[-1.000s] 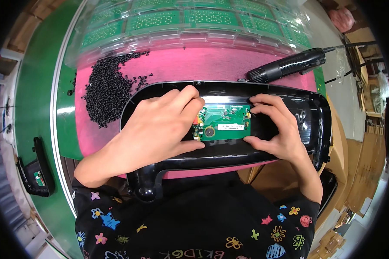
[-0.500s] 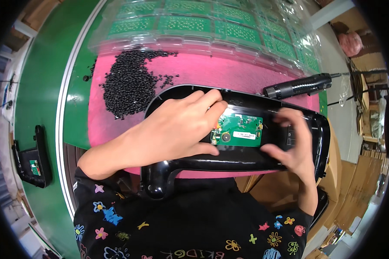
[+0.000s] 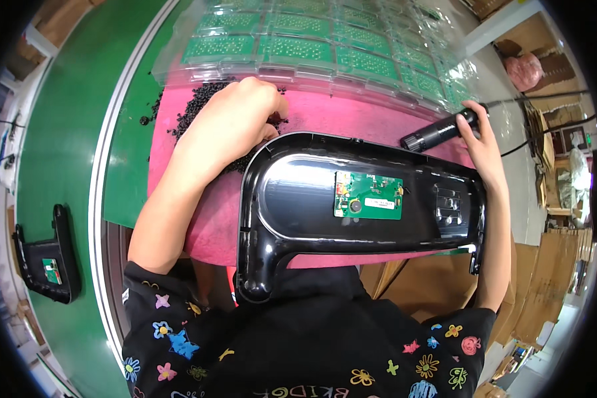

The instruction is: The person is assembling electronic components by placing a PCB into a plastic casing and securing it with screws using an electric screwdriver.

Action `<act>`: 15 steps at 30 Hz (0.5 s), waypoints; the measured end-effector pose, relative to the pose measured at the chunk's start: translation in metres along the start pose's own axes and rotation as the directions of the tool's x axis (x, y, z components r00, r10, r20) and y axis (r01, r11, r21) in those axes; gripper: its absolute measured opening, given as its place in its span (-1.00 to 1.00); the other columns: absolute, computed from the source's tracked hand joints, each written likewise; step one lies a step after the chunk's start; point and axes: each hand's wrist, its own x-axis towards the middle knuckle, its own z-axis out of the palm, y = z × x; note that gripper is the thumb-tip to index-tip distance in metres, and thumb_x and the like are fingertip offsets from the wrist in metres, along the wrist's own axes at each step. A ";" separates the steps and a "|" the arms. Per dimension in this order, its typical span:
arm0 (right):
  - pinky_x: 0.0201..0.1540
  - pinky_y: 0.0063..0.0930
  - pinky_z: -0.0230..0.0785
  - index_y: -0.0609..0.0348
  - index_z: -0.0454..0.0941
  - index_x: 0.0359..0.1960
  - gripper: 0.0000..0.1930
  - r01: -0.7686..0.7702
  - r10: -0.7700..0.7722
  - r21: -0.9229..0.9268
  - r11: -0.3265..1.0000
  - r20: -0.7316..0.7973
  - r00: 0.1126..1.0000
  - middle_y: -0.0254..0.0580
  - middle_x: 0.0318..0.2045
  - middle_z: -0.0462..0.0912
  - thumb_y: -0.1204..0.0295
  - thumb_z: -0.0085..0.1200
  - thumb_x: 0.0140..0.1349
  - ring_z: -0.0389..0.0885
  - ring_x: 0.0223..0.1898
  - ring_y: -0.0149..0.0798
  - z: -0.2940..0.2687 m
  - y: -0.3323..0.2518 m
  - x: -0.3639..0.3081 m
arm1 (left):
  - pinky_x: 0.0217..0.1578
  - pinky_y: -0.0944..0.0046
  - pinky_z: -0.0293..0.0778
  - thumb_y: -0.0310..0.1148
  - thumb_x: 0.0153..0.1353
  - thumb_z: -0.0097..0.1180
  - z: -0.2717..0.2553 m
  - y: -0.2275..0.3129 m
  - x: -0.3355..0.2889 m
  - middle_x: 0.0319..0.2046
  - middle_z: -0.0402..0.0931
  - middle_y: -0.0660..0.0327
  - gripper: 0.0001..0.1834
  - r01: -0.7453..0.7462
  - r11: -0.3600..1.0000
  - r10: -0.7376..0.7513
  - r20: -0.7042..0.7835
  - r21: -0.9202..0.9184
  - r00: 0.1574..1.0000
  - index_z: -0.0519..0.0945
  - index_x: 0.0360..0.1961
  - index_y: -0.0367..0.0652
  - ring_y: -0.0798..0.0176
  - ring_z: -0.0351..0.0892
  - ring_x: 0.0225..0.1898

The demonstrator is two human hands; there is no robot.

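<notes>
A glossy black plastic housing [image 3: 298, 205] lies open side up before me, with a green circuit board [image 3: 371, 186] seated in its middle. Over the pile of small black screws [image 3: 202, 103], my left hand [image 3: 235, 119] reaches down with curled fingers. Its fingertips are partly hidden, and what they pinch cannot be made out. At the right, my right hand [image 3: 482, 142] is wrapped round a black electric screwdriver [image 3: 434, 134], which lies slanted on the pink mat [image 3: 325, 113] behind the housing, its tip end toward the left.
Clear plastic trays [image 3: 298, 50] of green circuit boards stand along the back. A second black housing [image 3: 46, 255] with a board rests on the green surface [image 3: 66, 166] at far left. A cable [image 3: 534, 98] trails right from the screwdriver. Cardboard [image 3: 537, 285] stands at the right.
Both hands have left the circuit board. My left hand moved up and left to the screws; my right moved up and right and took hold of the screwdriver. The board now lies uncovered.
</notes>
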 end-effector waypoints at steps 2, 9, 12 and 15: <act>-0.27 -0.52 0.56 0.03 0.40 0.19 -0.59 -0.026 0.033 0.110 0.994 -0.060 0.998 -0.26 -0.14 0.52 0.28 0.19 0.38 0.60 -0.19 -0.41 0.011 -0.010 0.007 | -0.16 0.09 0.59 -0.64 -0.13 0.34 0.007 -0.003 0.001 -0.34 0.67 -0.08 -0.73 -0.049 0.998 0.052 -0.071 0.041 0.996 0.70 -0.30 -0.34 -0.10 0.69 -0.23; 0.10 -0.37 0.47 0.07 -0.08 0.45 -0.13 0.543 -0.310 0.310 0.781 -0.562 0.767 0.11 0.12 0.37 0.52 0.29 0.25 0.58 0.00 -0.19 0.052 -0.052 0.012 | -0.29 0.09 0.58 -0.62 -0.08 0.33 0.002 -0.005 0.003 -0.47 0.63 -0.09 -0.80 0.031 0.999 -0.032 -0.019 -0.042 0.999 0.68 -0.35 -0.36 -0.08 0.70 -0.36; 0.07 -0.34 0.45 0.27 0.12 0.35 -0.32 0.277 -0.151 0.646 0.712 -0.245 0.958 -0.07 -0.11 0.57 0.50 0.25 0.28 0.59 -0.07 -0.26 0.063 -0.056 0.012 | -0.25 0.06 0.57 -0.61 -0.07 0.30 0.002 -0.010 0.003 -0.47 0.63 -0.10 -0.85 0.043 0.997 -0.045 -0.025 -0.070 0.999 0.66 -0.39 -0.37 -0.11 0.68 -0.33; -0.06 -0.36 0.47 0.24 0.38 0.12 -0.61 0.128 -0.139 0.812 0.569 -0.058 0.989 -0.19 -0.29 0.57 0.39 0.19 0.34 0.58 -0.19 -0.27 0.072 -0.062 0.014 | -0.20 0.01 0.57 -0.59 -0.04 0.27 -0.001 -0.010 0.004 -0.42 0.63 -0.12 -0.87 0.066 0.993 -0.072 -0.060 -0.096 0.996 0.67 -0.40 -0.37 -0.17 0.66 -0.28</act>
